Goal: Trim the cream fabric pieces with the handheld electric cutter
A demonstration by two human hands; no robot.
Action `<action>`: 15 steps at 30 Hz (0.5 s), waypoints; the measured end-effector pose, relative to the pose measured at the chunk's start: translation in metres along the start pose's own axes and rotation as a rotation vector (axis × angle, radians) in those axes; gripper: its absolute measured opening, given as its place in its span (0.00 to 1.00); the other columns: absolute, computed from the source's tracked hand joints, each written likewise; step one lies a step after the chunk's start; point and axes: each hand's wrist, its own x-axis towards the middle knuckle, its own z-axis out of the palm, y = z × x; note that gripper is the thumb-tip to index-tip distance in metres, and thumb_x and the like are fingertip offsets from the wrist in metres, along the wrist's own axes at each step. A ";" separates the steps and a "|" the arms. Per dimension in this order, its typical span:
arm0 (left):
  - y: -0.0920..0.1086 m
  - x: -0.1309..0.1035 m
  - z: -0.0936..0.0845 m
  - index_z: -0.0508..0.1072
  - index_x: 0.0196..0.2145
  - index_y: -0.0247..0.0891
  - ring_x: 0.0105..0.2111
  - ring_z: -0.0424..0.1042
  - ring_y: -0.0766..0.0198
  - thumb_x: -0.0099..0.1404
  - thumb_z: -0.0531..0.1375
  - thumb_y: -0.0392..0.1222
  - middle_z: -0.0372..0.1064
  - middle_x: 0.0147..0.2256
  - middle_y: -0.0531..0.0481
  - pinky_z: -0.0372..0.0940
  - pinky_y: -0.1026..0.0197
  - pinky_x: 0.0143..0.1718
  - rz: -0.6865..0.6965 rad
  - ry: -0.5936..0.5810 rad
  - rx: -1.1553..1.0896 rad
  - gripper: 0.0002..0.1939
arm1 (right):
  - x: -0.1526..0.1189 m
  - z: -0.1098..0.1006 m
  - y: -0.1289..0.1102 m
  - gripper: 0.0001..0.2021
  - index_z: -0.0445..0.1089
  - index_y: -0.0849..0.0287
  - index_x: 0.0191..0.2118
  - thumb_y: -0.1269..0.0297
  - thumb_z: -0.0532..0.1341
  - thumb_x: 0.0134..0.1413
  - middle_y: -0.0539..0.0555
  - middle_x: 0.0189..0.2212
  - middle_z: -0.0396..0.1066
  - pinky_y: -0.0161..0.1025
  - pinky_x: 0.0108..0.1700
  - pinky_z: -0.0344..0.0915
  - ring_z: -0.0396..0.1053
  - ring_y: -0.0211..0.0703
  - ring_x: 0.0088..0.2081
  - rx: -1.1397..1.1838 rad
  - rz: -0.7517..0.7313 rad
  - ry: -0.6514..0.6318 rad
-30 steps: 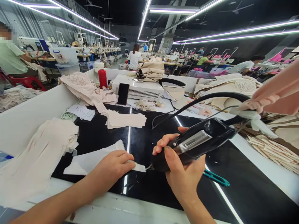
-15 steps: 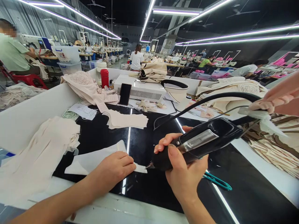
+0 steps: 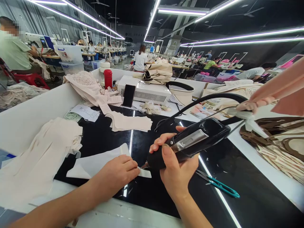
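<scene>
My right hand point(image 3: 174, 167) is wrapped around a black corded hot knife point(image 3: 190, 139) with a silver lever along its side. Its thin metal tip point(image 3: 144, 165) points left and meets the narrow end of a white fabric piece point(image 3: 95, 161). Pressing that piece onto the dark glassy work surface point(image 3: 163, 193) is my left hand point(image 3: 121, 172), fingers together and slightly curled, the thumb hidden. A short fabric end sticks out to the right of my left fingertips. Teal-handled thread snips point(image 3: 224, 186) lie right of my right wrist.
Beige fabric pieces point(image 3: 130, 122) lie farther back, with a larger pile point(image 3: 45, 148) at left. A phone point(image 3: 129, 95) leans against a white box point(image 3: 147, 91) near a red bottle point(image 3: 108, 78). A pinkish strip point(image 3: 273, 85) suspends the cord. Brown-edged pieces point(image 3: 280, 142) are stacked right.
My right hand and the hot knife have moved left, bringing the tip close to my left fingers. More of the snips shows. My left hand stays on the fabric.
</scene>
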 end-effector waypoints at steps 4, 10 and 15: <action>0.000 -0.001 0.001 0.72 0.48 0.34 0.44 0.74 0.58 0.76 0.54 0.27 0.75 0.43 0.47 0.72 0.58 0.48 0.002 0.006 0.010 0.09 | 0.000 0.001 0.001 0.21 0.65 0.48 0.53 0.70 0.69 0.56 0.43 0.31 0.73 0.37 0.28 0.73 0.72 0.36 0.25 -0.012 -0.003 -0.006; 0.000 -0.002 0.000 0.71 0.50 0.35 0.47 0.73 0.56 0.75 0.55 0.27 0.74 0.45 0.46 0.73 0.56 0.49 -0.037 -0.038 -0.030 0.11 | 0.001 -0.001 -0.003 0.21 0.64 0.48 0.52 0.67 0.69 0.56 0.43 0.31 0.73 0.39 0.28 0.72 0.71 0.37 0.25 -0.046 0.015 0.012; 0.000 -0.004 0.001 0.71 0.50 0.35 0.48 0.72 0.55 0.72 0.56 0.24 0.74 0.46 0.46 0.73 0.55 0.49 -0.046 -0.047 -0.028 0.13 | 0.002 -0.010 -0.008 0.19 0.66 0.50 0.49 0.64 0.72 0.55 0.44 0.30 0.72 0.40 0.29 0.72 0.71 0.38 0.26 -0.081 -0.012 0.067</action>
